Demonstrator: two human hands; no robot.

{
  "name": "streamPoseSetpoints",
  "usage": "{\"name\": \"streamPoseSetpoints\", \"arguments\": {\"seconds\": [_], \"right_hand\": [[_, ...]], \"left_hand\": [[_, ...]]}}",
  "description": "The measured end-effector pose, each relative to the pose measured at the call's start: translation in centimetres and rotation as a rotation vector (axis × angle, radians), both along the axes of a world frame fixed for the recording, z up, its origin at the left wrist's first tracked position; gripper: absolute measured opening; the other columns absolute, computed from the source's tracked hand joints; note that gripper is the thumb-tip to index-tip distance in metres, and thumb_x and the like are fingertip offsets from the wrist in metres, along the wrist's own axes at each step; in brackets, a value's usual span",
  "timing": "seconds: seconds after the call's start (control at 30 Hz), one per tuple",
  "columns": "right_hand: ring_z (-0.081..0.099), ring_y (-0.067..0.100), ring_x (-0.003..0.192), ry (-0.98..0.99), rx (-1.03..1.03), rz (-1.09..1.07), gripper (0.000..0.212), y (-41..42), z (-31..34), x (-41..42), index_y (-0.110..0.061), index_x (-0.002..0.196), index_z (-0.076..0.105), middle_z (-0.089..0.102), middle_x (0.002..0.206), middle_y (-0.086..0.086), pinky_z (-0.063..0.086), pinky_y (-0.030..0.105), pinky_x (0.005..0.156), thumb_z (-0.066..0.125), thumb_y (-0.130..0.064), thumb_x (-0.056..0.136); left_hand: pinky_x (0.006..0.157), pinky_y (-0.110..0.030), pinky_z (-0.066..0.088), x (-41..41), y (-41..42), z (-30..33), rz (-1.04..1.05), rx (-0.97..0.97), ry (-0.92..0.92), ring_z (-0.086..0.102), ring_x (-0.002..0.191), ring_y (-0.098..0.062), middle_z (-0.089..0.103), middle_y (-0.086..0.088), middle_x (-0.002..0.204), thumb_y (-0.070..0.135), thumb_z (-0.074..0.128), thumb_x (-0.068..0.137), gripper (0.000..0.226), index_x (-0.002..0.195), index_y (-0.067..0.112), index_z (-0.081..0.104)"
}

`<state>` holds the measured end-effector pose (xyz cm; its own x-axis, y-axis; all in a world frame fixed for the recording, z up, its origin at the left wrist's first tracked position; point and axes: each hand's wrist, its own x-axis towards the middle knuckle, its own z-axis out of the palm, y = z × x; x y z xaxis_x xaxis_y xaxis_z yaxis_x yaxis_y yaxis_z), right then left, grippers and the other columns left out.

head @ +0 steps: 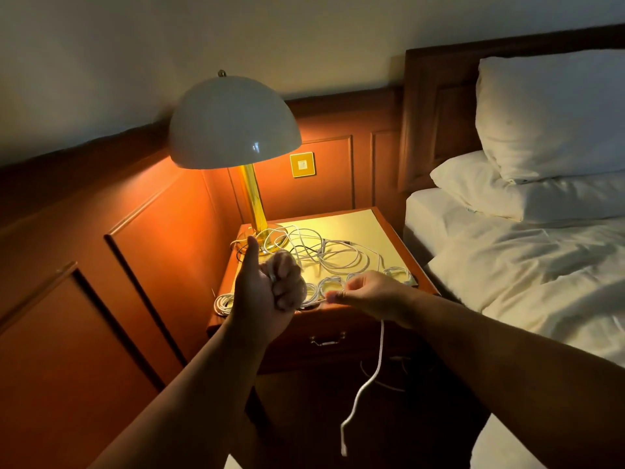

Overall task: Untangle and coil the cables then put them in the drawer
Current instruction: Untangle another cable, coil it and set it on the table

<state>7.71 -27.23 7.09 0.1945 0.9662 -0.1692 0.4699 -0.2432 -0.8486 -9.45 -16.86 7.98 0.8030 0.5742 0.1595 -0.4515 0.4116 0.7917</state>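
Here the left hand (270,286) is curled into a fist with thumb up, seemingly around a white cable, though blur hides the grip. Just right of it, the right hand (368,296) pinches the same cable (372,377), whose loose end dangles below. Beyond both hands, the tangle (314,248) sprawls on the table (389,231) by the lamp (233,123). Coiling looks underway; next comes winding the slack in. The drawer (328,340) underneath is closed.

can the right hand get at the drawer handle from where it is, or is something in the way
Probably yes. The drawer handle sits just below the right hand with nothing over it, but that hand pinches a white cable that dangles beside the handle, so it isn't free.
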Motion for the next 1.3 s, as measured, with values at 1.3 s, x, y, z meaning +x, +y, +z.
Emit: {"name": "streamPoseSetpoints", "arguments": {"seconds": [1.3], "right_hand": [[0.039,0.011,0.056,-0.157,-0.104,0.147,0.037,1.5,1.2,2.0,-0.018,0.064,0.053,0.044,0.06,-0.004,0.031,0.025,0.053,0.065,-0.04,0.091]], "left_hand": [[0.043,-0.023,0.028,-0.1,-1.2,0.8,-0.258,0.827,0.864,0.036,0.043,-0.011,0.049,0.001,0.054,0.07,0.021,0.091,0.077,0.076,0.01,0.067]]}}
